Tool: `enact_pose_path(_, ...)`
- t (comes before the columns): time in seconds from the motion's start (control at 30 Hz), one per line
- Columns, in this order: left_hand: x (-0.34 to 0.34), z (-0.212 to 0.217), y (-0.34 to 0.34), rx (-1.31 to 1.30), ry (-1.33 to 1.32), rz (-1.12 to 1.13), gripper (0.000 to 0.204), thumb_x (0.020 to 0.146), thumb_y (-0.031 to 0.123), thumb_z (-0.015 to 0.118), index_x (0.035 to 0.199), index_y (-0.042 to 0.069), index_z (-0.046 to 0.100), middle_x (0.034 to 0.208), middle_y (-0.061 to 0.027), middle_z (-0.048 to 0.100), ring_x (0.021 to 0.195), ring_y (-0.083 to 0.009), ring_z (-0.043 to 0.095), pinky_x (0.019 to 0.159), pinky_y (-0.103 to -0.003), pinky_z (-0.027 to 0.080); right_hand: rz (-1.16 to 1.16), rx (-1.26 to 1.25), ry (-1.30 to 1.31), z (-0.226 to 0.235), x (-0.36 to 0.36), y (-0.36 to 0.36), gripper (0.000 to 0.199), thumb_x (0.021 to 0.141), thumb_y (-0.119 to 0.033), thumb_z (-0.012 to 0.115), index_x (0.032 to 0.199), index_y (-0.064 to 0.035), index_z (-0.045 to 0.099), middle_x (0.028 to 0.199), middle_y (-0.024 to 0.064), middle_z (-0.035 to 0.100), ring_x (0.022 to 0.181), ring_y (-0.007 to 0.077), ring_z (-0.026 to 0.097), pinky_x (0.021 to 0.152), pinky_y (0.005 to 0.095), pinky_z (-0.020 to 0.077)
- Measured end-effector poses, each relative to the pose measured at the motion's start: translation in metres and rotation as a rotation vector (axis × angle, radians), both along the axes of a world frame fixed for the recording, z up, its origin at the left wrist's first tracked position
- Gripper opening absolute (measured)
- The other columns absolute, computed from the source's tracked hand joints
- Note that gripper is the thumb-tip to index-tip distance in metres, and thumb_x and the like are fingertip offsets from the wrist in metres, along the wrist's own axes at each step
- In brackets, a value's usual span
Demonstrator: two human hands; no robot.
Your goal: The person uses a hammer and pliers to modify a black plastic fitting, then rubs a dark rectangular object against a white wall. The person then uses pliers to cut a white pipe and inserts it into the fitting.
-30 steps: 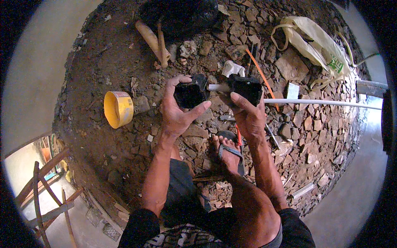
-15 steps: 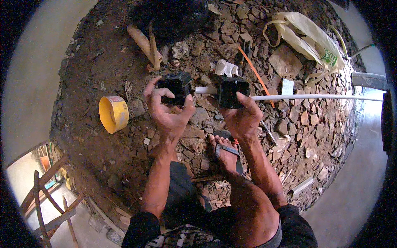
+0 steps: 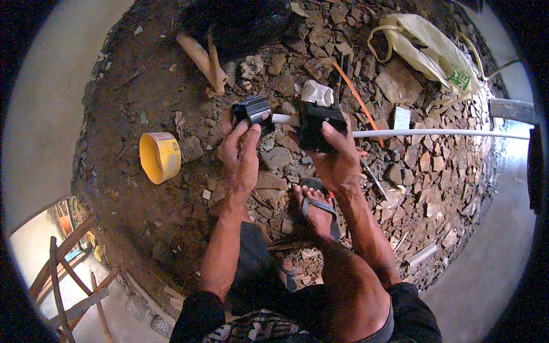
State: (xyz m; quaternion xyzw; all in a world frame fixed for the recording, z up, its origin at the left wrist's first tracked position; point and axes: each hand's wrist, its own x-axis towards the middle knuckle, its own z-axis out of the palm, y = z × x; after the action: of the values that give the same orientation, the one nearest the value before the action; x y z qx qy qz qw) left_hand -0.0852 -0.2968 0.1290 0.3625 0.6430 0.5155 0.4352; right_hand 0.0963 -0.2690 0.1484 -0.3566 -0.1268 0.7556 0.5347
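My left hand [image 3: 239, 157] is closed on a black electrical box [image 3: 254, 108], with fingers and thumb at its near side. A short white pipe [image 3: 285, 119] runs from this box to a second black electrical box [image 3: 315, 130]. That one is gripped by my right hand [image 3: 338, 163], thumb across its upper face. From its right side a long white pipe [image 3: 434, 132] stretches to the right. How deep the pipes sit in the boxes cannot be seen.
Broken stones cover the dirt floor [image 3: 131, 211]. A yellow ring-shaped container [image 3: 159, 158] lies left, a cardboard tube [image 3: 198, 62] farther off. Beyond the right hand are an orange strip [image 3: 360, 103] and a cream bag [image 3: 429, 51]. A screwdriver-like tool [image 3: 374, 179] rests beside my right wrist.
The left box has turned and tilted, showing a ridged side. My left hand has shifted slightly right, its fingers now closer together. My right hand keeps its hold.
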Motion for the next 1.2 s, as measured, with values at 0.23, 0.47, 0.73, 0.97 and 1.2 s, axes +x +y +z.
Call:
enact_pose_path(0.23,0.0,-0.005,-0.003,0.061,-0.034,0.077,0.029,0.087,0.014,0.066,0.112,-0.001,0.069,0.138,-0.0141,0.046,0.114,-0.0199,0.056,0.095,-0.031,0.047,0.057,0.153,-0.425,-0.003,-0.005,-0.007,0.045,0.079,-0.002,0.078,0.119,-0.0036,0.058,0.108,0.0064,0.067,0.096,0.0175,0.064,0.086,0.0329,0.0531)
enact_pose_path(0.47,0.006,0.018,0.003,0.148,0.227,0.013,0.031,0.086,0.017,0.073,0.112,0.0,0.068,0.133,-0.0107,0.044,0.11,-0.02,0.055,0.089,-0.03,0.049,0.026,0.39,-0.9,-0.009,-0.004,-0.015,0.035,0.077,-0.005,0.08,0.109,-0.0013,0.065,0.095,0.0035,0.069,0.086,0.0127,0.063,0.08,0.0287,0.0521)
enact_pose_path(0.73,0.012,0.022,0.007,0.341,0.349,-0.029,0.031,0.087,0.015,0.074,0.112,-0.003,0.067,0.144,-0.0169,0.034,0.126,-0.0272,0.049,0.102,-0.034,0.043,-0.107,0.514,-0.979,-0.024,0.0,-0.022,0.041,0.074,-0.002,0.081,0.111,-0.0013,0.064,0.098,0.0043,0.069,0.088,0.0136,0.063,0.082,0.0289,0.0519)
enact_pose_path(0.97,0.005,0.019,0.006,0.349,0.402,-0.012,0.027,0.087,0.015,0.073,0.108,-0.002,0.068,0.145,-0.0181,0.034,0.127,-0.0303,0.047,0.104,-0.037,0.042,0.143,0.528,-0.69,-0.005,0.009,-0.017,0.066,0.071,-0.024,0.082,0.127,-0.0004,0.055,0.12,0.0103,0.061,0.11,0.0203,0.06,0.093,0.0353,0.0501)
enact_pose_path(1.2,0.001,0.028,0.001,0.31,0.474,-0.057,0.023,0.086,0.016,0.073,0.104,0.003,0.071,0.143,-0.0182,0.038,0.125,-0.0301,0.048,0.102,-0.037,0.043,0.338,0.047,0.023,-0.003,0.022,-0.016,0.083,0.073,-0.04,0.066,0.135,0.0113,0.045,0.12,0.0191,0.062,0.105,0.0275,0.063,0.095,0.0372,0.0489)
